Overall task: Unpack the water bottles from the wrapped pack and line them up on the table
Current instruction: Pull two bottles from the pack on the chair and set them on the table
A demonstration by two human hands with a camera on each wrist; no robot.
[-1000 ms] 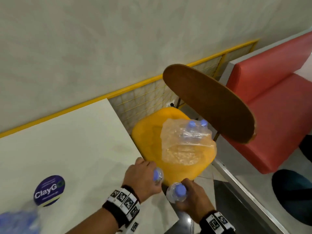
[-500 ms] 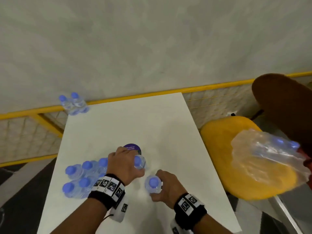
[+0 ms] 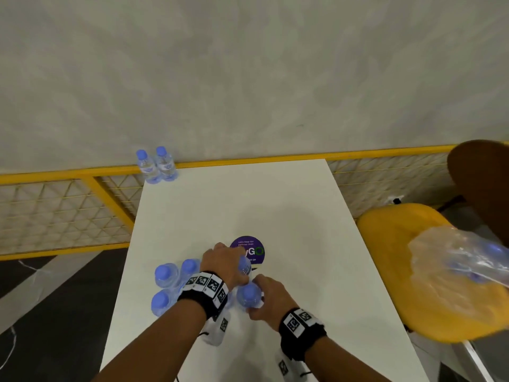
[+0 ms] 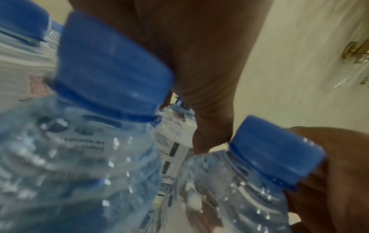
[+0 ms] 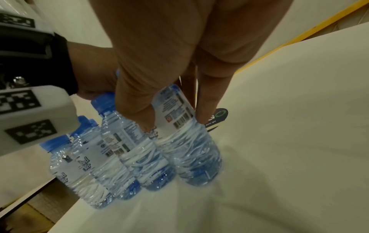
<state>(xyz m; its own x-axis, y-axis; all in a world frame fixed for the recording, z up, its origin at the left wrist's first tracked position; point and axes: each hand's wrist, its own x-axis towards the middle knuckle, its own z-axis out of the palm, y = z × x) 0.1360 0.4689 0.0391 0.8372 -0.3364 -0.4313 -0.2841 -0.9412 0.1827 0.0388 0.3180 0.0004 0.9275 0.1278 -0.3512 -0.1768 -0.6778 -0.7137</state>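
Note:
On the white table point(image 3: 275, 205) my left hand point(image 3: 234, 261) grips a clear blue-capped water bottle point(image 3: 245, 267) near its top. My right hand point(image 3: 259, 297) grips a second bottle point(image 3: 249, 295) just in front of it; in the right wrist view my fingers point(image 5: 137, 94) wrap its label and the bottle point(image 5: 189, 138) stands on the table. Both sit against a cluster of several upright bottles point(image 3: 165, 275) to the left. Two more bottles point(image 3: 157, 166) stand at the far left corner. The torn wrapped pack point(image 3: 462, 260) lies on the yellow chair, bottles still inside.
A round purple sticker point(image 3: 250, 250) is on the table just beyond my hands. The yellow chair point(image 3: 391, 244) with a brown backrest point(image 3: 482, 172) stands at the right. A yellow-framed mesh rail point(image 3: 82, 177) and a wall run behind the table.
Both hands carried their bottles from the chair over the table, then leftward, and now hold them down against the cluster. The head view swung left with them.

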